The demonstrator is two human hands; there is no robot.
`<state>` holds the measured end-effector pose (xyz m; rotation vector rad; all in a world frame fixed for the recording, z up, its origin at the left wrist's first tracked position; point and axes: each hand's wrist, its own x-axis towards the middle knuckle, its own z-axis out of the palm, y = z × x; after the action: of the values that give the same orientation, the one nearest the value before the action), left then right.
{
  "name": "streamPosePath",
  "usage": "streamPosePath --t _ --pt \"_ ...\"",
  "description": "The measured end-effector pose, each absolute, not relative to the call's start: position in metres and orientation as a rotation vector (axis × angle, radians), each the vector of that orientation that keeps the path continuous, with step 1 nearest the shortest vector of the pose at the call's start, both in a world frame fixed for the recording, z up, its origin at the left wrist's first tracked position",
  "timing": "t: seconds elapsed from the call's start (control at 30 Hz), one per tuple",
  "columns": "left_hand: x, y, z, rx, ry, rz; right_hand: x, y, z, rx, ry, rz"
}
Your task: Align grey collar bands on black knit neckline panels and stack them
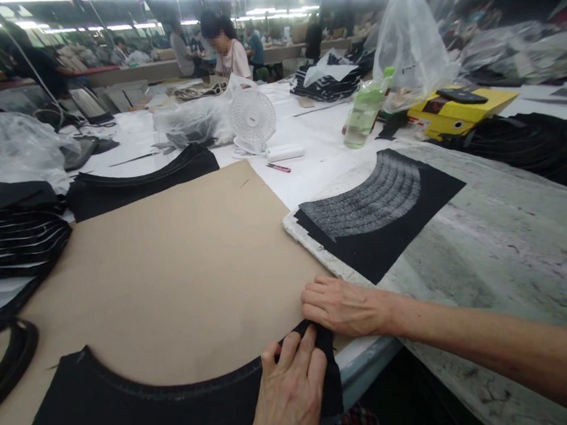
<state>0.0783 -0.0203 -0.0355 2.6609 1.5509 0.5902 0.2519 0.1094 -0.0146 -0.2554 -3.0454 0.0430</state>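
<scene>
A black fabric piece (pixel 181 414) with a curved, folded-looking inner edge lies on the tan board in front of me. My left hand (pixel 292 385) presses on its right end, fingers bent and closed at the curved edge. Touching the same end, near the corner, my right hand (pixel 342 306) has its fingers curled down over the edge; the fingertips are hidden. To the right, a stack of black fabric pieces (pixel 412 225) lies fanned out, with whitish, glue-like bands along the curves.
Under the work lies a tan board (pixel 180 266), beside a stained grey-white board (pixel 513 260). Black curved pieces (pixel 143 181) sit at the back left. Beyond are a white fan (pixel 252 118), a pen (pixel 279 167), a green bottle (pixel 367 114) and a yellow box (pixel 462 116). People work farther back.
</scene>
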Motion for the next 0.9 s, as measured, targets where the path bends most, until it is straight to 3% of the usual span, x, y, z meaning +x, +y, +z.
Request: streamPosePath --t 0.2,0.3,0.43,0.73,0.9 --pt "0.077 -0.021 -0.033 2.656 1.530 0.655 0.246 0.097 -0.017 -0.625 -3.017 0.203" --pt "0.075 -0.023 -0.034 2.665 1.521 0.690 0.250 0.097 -0.007 -0.792 -2.916 0.520" --pt "0.074 -0.027 -0.039 2.645 1.547 0.685 0.257 0.103 0.008 -0.708 -2.756 0.936" --pt "0.075 -0.030 -0.046 2.718 1.584 0.741 0.246 0.104 0.013 -0.408 -3.068 0.491" --pt "0.074 -0.033 -0.050 2.746 1.641 0.725 0.245 0.107 0.012 -0.359 -3.092 0.402"
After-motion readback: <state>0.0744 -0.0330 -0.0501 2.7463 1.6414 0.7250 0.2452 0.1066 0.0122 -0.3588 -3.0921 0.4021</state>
